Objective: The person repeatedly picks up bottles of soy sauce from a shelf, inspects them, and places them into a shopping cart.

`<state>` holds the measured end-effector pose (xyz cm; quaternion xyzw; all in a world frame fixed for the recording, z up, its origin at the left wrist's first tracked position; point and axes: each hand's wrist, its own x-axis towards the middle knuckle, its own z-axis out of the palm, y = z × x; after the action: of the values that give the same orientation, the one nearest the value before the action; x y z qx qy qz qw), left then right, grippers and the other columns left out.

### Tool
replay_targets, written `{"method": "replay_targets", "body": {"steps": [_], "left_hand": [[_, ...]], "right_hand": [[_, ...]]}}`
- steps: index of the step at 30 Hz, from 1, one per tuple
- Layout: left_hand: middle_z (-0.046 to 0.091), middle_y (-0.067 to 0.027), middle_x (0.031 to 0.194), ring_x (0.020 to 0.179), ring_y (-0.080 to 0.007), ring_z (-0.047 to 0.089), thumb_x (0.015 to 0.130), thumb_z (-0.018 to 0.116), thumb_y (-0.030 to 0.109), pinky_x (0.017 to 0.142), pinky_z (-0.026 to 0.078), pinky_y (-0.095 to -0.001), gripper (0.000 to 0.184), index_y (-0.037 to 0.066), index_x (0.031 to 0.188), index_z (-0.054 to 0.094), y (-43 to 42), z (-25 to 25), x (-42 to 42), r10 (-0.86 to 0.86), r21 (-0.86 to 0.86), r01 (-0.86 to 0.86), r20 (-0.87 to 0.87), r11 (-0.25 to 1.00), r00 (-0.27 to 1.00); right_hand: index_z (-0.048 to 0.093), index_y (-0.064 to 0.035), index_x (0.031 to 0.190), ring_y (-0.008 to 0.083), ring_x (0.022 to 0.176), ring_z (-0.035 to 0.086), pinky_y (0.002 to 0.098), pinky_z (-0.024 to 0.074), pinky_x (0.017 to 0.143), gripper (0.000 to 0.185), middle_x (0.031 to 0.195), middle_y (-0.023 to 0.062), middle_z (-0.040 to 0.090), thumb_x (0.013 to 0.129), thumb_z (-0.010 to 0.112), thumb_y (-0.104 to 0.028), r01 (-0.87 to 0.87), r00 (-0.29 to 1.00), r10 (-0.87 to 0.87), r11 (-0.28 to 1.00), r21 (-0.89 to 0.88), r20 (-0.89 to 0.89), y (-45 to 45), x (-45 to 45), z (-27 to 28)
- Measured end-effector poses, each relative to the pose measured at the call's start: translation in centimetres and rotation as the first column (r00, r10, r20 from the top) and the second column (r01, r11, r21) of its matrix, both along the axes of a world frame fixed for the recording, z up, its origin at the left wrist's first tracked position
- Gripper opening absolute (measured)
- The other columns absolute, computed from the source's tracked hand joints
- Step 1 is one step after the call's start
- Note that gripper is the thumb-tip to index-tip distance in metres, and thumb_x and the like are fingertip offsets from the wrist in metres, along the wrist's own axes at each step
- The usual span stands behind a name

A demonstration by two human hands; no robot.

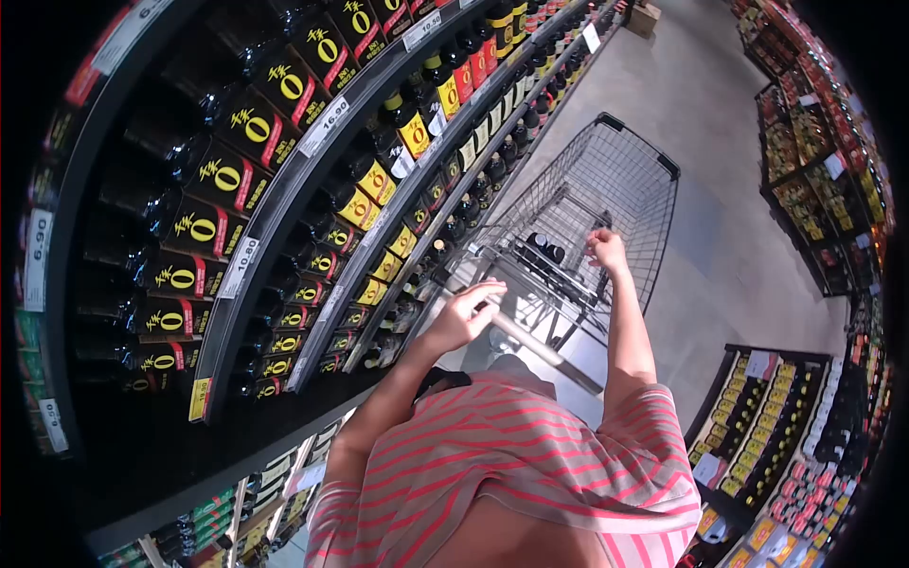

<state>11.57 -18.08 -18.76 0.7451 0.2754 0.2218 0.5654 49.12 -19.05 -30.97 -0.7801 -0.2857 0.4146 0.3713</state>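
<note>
A metal shopping cart (653, 213) stands in front of me, its wire basket reaching away up the aisle. Dark round-topped items, perhaps bottles (545, 248), are at the near end of the basket. My right hand (607, 249) is over the cart with its fingers curled in; whether they hold anything is hidden. Just beyond it is a small dark shape (600, 220) that I cannot make out. To the left, my left hand (462, 316) hovers by the cart's push handle (535, 343), fingers loosely stretched and nothing in them.
Along the left runs a tall shelf with rows of dark bottles (218, 180) with yellow and red labels, and price tags (322, 128) on its edges. Display racks (805, 161) line the right side. A lower rack of bottles (753, 417) stands at lower right. A cardboard box (644, 19) is far ahead.
</note>
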Motion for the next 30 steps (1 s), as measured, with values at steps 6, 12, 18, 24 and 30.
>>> {"method": "replay_targets", "body": {"steps": [6, 12, 18, 24, 30], "left_hand": [[0.059, -0.0085, 0.128, 0.114, -0.0206, 0.057, 0.096, 0.055, 0.016, 0.094, 0.044, -0.0336, 0.033, 0.01, 0.129, 0.055, 0.5, -1.6, 1.1, 0.021, -0.092, -0.029, -0.084, 0.995, 0.996], [0.058, -0.0109, 0.125, 0.114, -0.0221, 0.055, 0.099, 0.052, 0.022, 0.098, 0.043, -0.0351, 0.032, 0.007, 0.127, 0.054, 0.4, -2.3, 1.4, 0.114, -0.168, -0.131, -0.107, 0.977, 0.988], [0.059, -0.0097, 0.122, 0.112, -0.0194, 0.054, 0.097, 0.052, 0.016, 0.096, 0.043, -0.0336, 0.032, 0.005, 0.127, 0.054, 0.4, -1.7, 1.8, 0.176, -0.252, -0.208, -0.145, 0.945, 0.974], [0.061, -0.008, 0.118, 0.106, -0.0155, 0.056, 0.097, 0.054, 0.016, 0.092, 0.045, -0.0329, 0.032, 0.004, 0.127, 0.053, 0.4, -2.1, 2.1, 0.192, -0.285, -0.214, -0.101, 0.934, 0.976], [0.062, -0.0083, 0.117, 0.105, -0.0167, 0.057, 0.096, 0.055, 0.021, 0.091, 0.046, -0.0328, 0.034, 0.004, 0.124, 0.055, 0.2, -1.8, 2.1, 0.187, -0.238, -0.212, -0.123, 0.948, 0.975]], "right_hand": [[0.068, 0.0018, 0.102, 0.0347, 0.095, 0.067, 0.0397, 0.0514, 0.085, 0.05, 0.094, 0.0242, 0.069, 0.071, 0.075, -0.036, -0.353, 0.88, 0.417, 0.894, -0.276, 0.227, 4.6, 3.3, -10.2], [0.056, 0.0064, 0.12, 0.0313, 0.079, 0.07, 0.0423, 0.0592, 0.061, 0.07, 0.1, 0.0242, 0.067, 0.07, 0.084, -0.033, -0.474, 0.837, 0.546, 0.704, -0.529, -0.024, 6.9, -0.4, -9.0], [0.067, 0.0068, 0.095, 0.0338, 0.069, 0.07, 0.042, 0.0589, 0.056, 0.038, 0.088, 0.0222, 0.07, 0.074, 0.08, -0.022, -0.564, 0.67, 0.74, 0.563, -0.604, 0.064, 8.7, -2.0, -14.4], [0.069, -0.0006, 0.09, 0.0344, 0.09, 0.069, 0.0422, 0.056, 0.075, 0.03, 0.092, 0.0215, 0.07, 0.069, 0.08, -0.019, -0.526, 0.63, 0.727, 0.659, -0.537, 0.275, 7.0, -0.3, -22.1], [0.068, -0.0013, 0.098, 0.0307, 0.089, 0.07, 0.0393, 0.0586, 0.071, 0.035, 0.094, 0.0208, 0.07, 0.066, 0.079, -0.01, -0.465, 0.563, 0.69, 0.719, -0.516, 0.455, 6.6, 0.1, -18.4]]}}
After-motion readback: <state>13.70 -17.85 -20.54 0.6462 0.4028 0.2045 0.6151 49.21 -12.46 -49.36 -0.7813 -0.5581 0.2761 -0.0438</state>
